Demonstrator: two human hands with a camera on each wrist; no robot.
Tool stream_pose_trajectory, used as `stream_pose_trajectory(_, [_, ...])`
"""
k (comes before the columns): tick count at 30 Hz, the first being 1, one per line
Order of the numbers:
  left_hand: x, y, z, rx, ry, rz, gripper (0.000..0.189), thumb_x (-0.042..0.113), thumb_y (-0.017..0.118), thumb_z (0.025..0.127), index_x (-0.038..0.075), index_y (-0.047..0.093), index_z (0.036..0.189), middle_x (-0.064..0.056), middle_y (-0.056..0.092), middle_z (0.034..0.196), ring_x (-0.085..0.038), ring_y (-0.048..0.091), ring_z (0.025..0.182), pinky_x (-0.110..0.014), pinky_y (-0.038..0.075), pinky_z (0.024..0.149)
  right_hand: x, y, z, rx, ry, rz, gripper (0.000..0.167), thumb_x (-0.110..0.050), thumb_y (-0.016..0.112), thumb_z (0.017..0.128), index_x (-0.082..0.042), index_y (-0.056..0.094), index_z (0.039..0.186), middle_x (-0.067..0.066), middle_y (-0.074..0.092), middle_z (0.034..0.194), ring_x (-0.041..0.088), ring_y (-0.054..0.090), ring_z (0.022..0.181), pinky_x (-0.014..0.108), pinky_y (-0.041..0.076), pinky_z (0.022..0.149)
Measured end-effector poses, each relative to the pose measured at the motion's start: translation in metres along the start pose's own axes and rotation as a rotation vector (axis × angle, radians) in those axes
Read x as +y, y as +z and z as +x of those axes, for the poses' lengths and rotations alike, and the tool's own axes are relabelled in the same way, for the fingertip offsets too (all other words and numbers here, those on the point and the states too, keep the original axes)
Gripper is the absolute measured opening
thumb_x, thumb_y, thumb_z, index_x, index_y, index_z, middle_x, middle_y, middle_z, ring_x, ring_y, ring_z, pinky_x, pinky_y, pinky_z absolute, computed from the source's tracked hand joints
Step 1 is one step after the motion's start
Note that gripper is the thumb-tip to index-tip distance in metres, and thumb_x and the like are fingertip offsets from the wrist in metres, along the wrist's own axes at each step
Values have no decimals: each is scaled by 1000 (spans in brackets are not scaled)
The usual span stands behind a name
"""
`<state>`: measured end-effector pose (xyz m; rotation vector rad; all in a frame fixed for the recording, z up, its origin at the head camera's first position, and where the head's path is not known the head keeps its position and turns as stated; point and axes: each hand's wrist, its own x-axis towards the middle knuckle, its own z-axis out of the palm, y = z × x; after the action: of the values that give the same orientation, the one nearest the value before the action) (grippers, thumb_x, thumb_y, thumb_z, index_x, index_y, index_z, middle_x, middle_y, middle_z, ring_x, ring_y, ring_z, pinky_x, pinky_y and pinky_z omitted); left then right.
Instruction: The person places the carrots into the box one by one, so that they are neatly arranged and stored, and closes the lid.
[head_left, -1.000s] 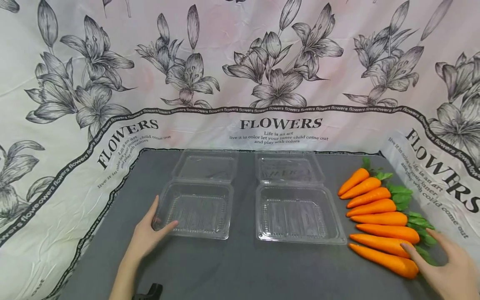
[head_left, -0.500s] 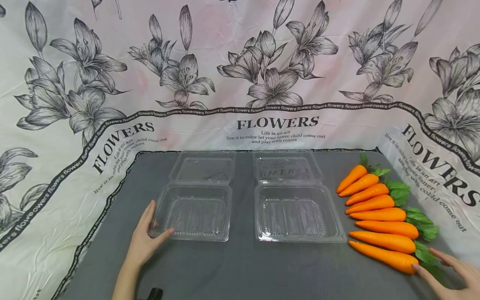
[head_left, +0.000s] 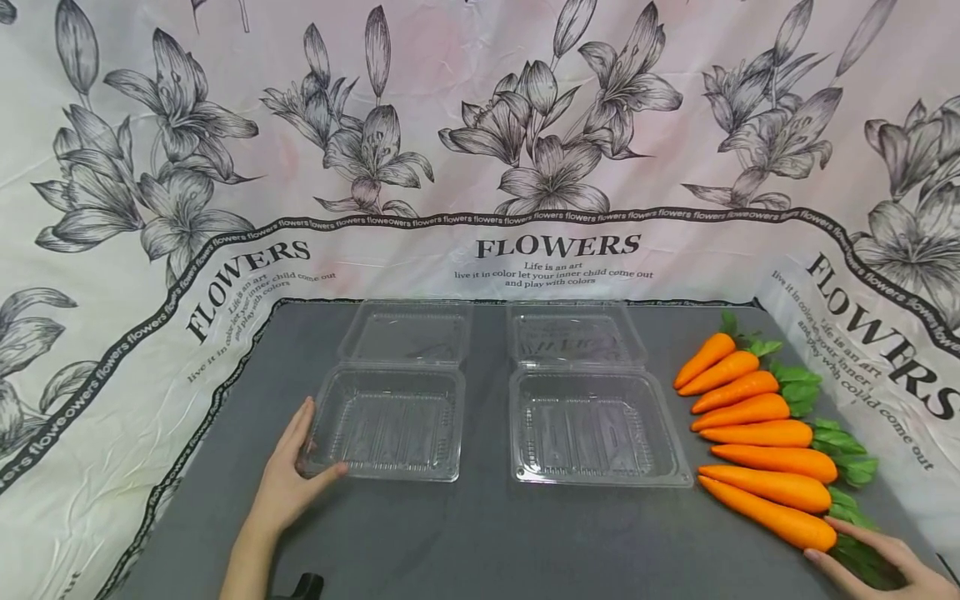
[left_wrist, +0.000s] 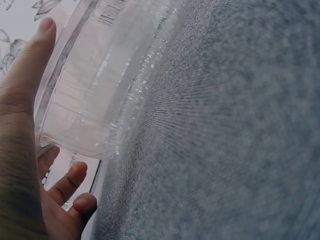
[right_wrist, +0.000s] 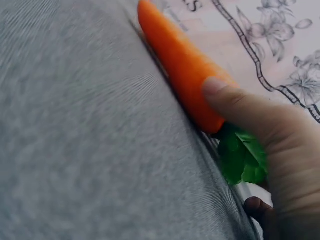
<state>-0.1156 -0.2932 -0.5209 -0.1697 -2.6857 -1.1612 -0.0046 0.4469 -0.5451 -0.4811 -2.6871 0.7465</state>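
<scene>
My left hand rests at the near left corner of the left clear plastic clamshell container, thumb by the front rim and fingers along the left side. In the left wrist view, the thumb lies straight beside the container's wall. At the right, my right hand pinches the thick end of the nearest carrot between thumb and forefinger. This orange carrot lies on the table, and its green leaves sit beneath the palm in the right wrist view.
A second clamshell container with its lid folded back stands right of the first. Several more carrots lie in a row along the right side. A flowered cloth borders the grey tabletop. A black object shows at the front edge.
My right hand has come down and nearer the front, from over the front carrots to the nearest one, which thumb and forefinger now pinch. The left hand stays by its container.
</scene>
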Motion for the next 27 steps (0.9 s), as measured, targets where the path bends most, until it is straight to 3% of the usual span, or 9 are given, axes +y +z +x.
stream_pose_trajectory(2, [0,0,0,4,3,17,115,24,94,80,12,23,170,-17,27,173,-26,56,124,-31,51,82,-4,3,-3,-35,144,-51,74,-19,87,89,15,52,146,45,55,134,62,50,116,77,34,103])
stream_pose_trajectory(5, [0,1,-1,12,10,22,116,25,95,79,13,24,170,-15,30,173,-6,45,113,-26,45,77,-4,4,-6,-64,187,-74,80,-23,89,88,13,51,148,44,57,132,61,51,116,75,36,99])
stream_pose_trajectory(7, [1,1,-2,16,16,19,117,26,95,78,13,24,170,-15,32,172,-1,40,104,-25,43,75,-3,3,-8,-37,111,-63,79,-19,91,84,10,55,147,35,68,121,53,56,110,71,39,95])
stream_pose_trajectory(9, [1,1,-2,20,21,15,117,26,95,77,14,25,170,-15,32,172,2,37,102,-24,42,74,1,0,-10,-39,5,-71,77,-18,95,78,8,61,141,13,74,112,24,60,105,64,41,89])
stream_pose_trajectory(11, [2,0,-2,21,22,17,118,26,96,77,14,25,170,-15,32,172,3,37,105,-24,43,75,2,-1,-10,-28,8,-87,76,-24,98,74,4,66,137,-2,71,99,-2,50,93,52,42,83])
stream_pose_trajectory(14, [3,0,-1,23,21,26,118,26,96,76,15,25,170,-13,32,172,-2,40,114,-26,45,79,1,-3,-10,-81,46,-102,76,-30,97,76,5,65,135,7,73,109,-4,46,92,48,41,80])
stream_pose_trajectory(17, [3,-1,-1,25,18,38,119,27,96,76,15,26,170,-12,31,173,-9,41,123,-32,47,84,-5,-4,-8,-113,177,-102,79,-34,93,82,6,60,141,35,66,122,28,57,101,56,43,83])
stream_pose_trajectory(19, [3,0,-1,24,18,38,119,27,97,75,15,26,170,-13,31,173,-14,42,126,-38,47,88,-8,-4,-8,-136,222,-99,79,-33,91,84,7,57,142,40,59,129,47,53,109,63,42,88])
stream_pose_trajectory(27, [2,0,0,30,28,26,121,26,97,73,16,27,170,-14,32,172,-19,43,128,-39,44,94,-22,-6,-4,-129,373,-38,86,-37,87,89,6,48,154,41,48,146,58,47,127,73,36,104])
